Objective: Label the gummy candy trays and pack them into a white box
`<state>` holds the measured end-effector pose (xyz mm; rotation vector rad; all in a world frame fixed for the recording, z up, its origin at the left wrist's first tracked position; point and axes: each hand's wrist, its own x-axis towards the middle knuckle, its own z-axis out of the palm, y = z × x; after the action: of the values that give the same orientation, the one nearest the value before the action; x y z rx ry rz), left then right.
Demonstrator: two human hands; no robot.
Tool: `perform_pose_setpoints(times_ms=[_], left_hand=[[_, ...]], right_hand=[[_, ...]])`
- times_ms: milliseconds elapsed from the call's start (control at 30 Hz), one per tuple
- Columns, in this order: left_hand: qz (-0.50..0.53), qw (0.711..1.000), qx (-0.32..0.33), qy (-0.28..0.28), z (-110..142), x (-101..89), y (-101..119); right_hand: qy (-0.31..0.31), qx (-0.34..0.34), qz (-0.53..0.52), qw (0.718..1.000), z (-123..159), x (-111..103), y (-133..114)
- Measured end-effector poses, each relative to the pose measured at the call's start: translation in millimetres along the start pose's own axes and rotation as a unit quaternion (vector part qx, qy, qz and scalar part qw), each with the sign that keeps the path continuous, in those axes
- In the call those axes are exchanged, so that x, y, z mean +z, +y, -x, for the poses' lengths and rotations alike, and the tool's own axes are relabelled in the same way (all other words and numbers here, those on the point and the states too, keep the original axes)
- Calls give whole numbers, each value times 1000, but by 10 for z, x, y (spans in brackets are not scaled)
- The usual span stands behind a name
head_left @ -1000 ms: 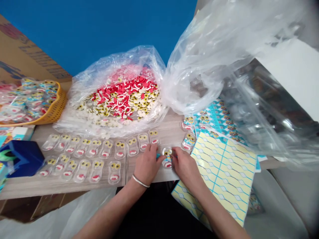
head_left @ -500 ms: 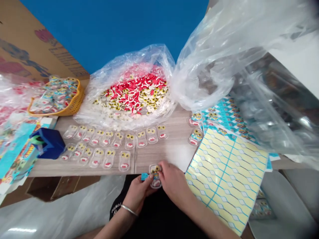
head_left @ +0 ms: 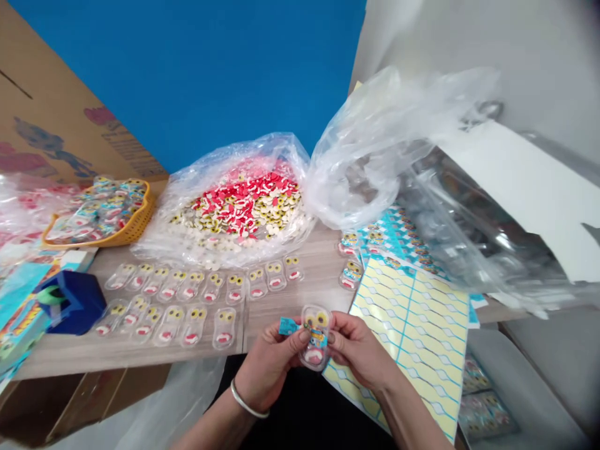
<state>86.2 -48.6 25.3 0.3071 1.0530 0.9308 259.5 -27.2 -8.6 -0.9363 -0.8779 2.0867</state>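
From where I'm standing, both bare hands are raised together at the front edge of the wooden table [head_left: 304, 250], lifting a clear blister pack [head_left: 315, 337] clear of the tabletop in the lower middle of the frame. The pack holds two yellow gummy eyes above a red-and-white gummy mouth. The left hand [head_left: 265, 365], with a metal bangle [head_left: 246, 405] at its wrist, pinches the pack's left edge between thumb and curled forefinger. A small turquoise label [head_left: 289, 325] sticks out to the left there, with its end under that thumb (whether it's stuck down, I can't tell). The right hand [head_left: 359, 347] grips the opposite edge with its fingertips pressed together.

Two rows of matching blister packs [head_left: 187, 294] lie flat on the table, left of the hands. Behind them, an open plastic bag [head_left: 234, 212] sits heaped with loose gummy eyes and mouths. Further left are a yellow plastic basket [head_left: 140, 219] full of packs and a blue tape dispenser [head_left: 75, 303], with a cardboard box [head_left: 47, 106] at the upper left. To the right lie a yellow-and-white sticker sheet [head_left: 412, 331] and a turquoise sticker sheet [head_left: 398, 234], with more packs [head_left: 351, 275] at their left edge. Crumpled clear plastic [head_left: 365, 156] billows over the upper right.
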Motion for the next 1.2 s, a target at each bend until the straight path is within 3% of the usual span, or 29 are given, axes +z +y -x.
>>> perform_pose_setpoints(times_ms=[200,367,400,467,533,600,700,833,967,1067,1200], left_hand=[[-25,996,-35,-84,-81,135,-14],[-59,994,-47,-83,-160,148,12],[-64,995,-38,-64,-190,153,10],[-58,998,-5,8,-265,174,-16],[-46,995,31,89,-347,205,-70],[-49,990,48,122,-419,238,-130],[-73,991,60,90,-483,259,-169],[-51,993,99,44,-503,233,-107],[29,998,48,-12,-514,254,-74],[63,996,4,-57,-532,310,-100],[51,997,28,-52,-582,340,-120]], right_hand=[[-78,33,-93,992,-25,-41,72],[-93,87,-111,986,-88,-115,93],[-64,84,-96,990,-101,-125,81],[60,33,-42,997,-114,-131,46],[199,-50,20,978,-101,-114,6],[254,-111,90,956,-63,-81,-32],[235,-147,173,945,4,-46,-86],[216,-136,128,958,40,-81,-138],[167,-126,54,976,22,-130,-122],[146,-121,54,980,-7,-95,-97],[174,-134,80,972,-79,-11,-118]])
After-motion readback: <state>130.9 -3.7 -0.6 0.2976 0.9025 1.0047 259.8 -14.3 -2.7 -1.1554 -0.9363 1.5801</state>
